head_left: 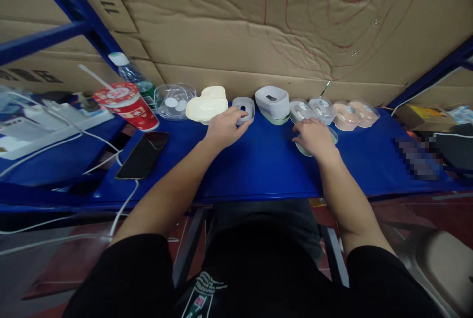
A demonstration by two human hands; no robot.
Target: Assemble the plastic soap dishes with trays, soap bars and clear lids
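My left hand (226, 129) is at a grey oval dish (250, 103) with a dark slot in its middle. The fingers reach over its near rim and the thumb lies along the near side, so the rim sits between them. My right hand (315, 136) hangs over a pale green dish (303, 151), bent at the fingers, with thumb and fingertips apart. The hand hides most of that dish, and I cannot tell whether they touch. Between my hands, farther back, a grey slotted tub (272, 106) stands on another green dish (278, 121).
Cream dishes (207, 107) and clear lids (174, 102) stand left, beside a red cup (137, 111), a bottle (133, 74) and a phone (143, 155). Grey lidded boxes (322, 109) and pink ones (346, 115) line the back right. A cardboard wall (221, 27) rises behind the blue table (254, 170).
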